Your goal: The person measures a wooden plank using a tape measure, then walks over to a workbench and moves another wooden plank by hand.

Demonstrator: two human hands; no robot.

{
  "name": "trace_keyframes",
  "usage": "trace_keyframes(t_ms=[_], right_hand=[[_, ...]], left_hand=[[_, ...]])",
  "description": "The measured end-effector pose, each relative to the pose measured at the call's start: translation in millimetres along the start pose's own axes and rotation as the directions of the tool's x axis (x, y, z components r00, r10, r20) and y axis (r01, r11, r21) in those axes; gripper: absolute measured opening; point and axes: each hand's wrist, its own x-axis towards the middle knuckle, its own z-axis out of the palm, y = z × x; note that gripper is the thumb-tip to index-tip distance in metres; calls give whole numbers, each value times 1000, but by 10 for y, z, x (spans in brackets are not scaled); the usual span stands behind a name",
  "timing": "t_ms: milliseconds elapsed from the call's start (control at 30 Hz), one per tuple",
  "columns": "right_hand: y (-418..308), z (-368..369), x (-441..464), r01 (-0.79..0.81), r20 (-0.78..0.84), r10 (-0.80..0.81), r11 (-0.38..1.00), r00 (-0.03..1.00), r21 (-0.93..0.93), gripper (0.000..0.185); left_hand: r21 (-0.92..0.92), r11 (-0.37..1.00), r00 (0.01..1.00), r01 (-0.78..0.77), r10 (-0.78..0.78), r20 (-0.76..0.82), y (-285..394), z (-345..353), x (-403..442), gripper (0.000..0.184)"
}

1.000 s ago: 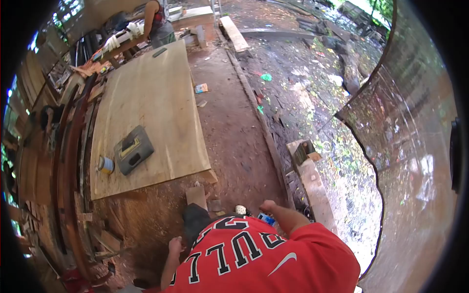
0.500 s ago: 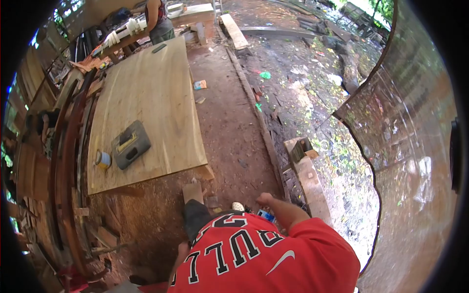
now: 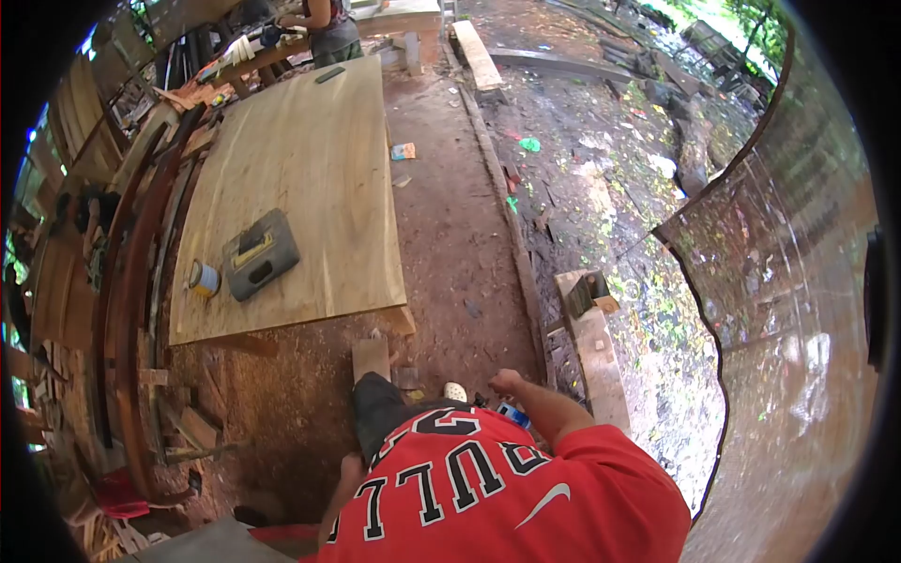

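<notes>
My right hand (image 3: pixel 507 381) is held out in front of my body with its fingers curled into a fist; whether anything is inside cannot be made out. Just below that forearm a blue and white item (image 3: pixel 512 414) shows, partly covered by the red shirt. My left hand (image 3: pixel 351 465) hangs low beside my dark trousers, its fingers mostly hidden. Ahead to the left stands a large wooden table (image 3: pixel 324 178). On its near end rest a dark tool case (image 3: pixel 274 258) with a yellow patch and a small can (image 3: pixel 204 278) with a yellowish label.
Long dark red beams (image 3: pixel 122 310) and stacked timber line the left side. A co-worker (image 3: pixel 330 38) stands at the far end beside another workbench. A board (image 3: pixel 599 361) and a wood block lie to the right, near a hanging translucent sheet (image 3: pixel 788 263). Sawdust covers the ground.
The view has shifted slightly, so the table sits a little higher and further right. My right hand keeps its fist; my left hand shows slightly more. The co-worker's arm now reaches over the bench.
</notes>
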Motion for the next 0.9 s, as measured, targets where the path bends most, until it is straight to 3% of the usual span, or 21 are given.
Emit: trace_keyframes(t_ms=[33, 100, 167, 300, 433, 567, 767, 900], right_hand=[[19, 7, 20, 11, 3, -11, 1000, 1000, 0, 43], [16, -15, -31, -65, -8, 66, 998, 998, 17, 39], [56, -22, -17, -89, -23, 91, 995, 996, 51, 38], [112, -41, -60, -71, -6, 72, 995, 997, 74, 40], [126, -38, -163, -39, -32, 39, 999, 999, 1, 40], [142, -47, -201, -49, -42, 50, 998, 998, 28, 40], [117, -91, -225, -45, -44, 48, 997, 998, 54, 39], [110, -102, -171, -60, -42, 64, 994, 997, 90, 38]], left_hand=[[62, 992, 993, -112, 114, -28, 21, -45, 45, 22], [-330, 910, 968, 251, -231, 100, 104, -78, 97, 23], [-494, 778, 922, 388, -335, 195, 127, -109, 123, 25], [-481, 800, 934, 357, -293, 206, 343, -350, 130, 29], [-307, 913, 959, 269, -225, 169, 366, -358, 164, 31], [-321, 845, 899, 427, -358, 253, 454, -391, 192, 32], [-371, 848, 922, 378, -309, 235, 219, -184, 204, 28], [-447, 784, 902, 430, -351, 251, 256, -236, 223, 25]])
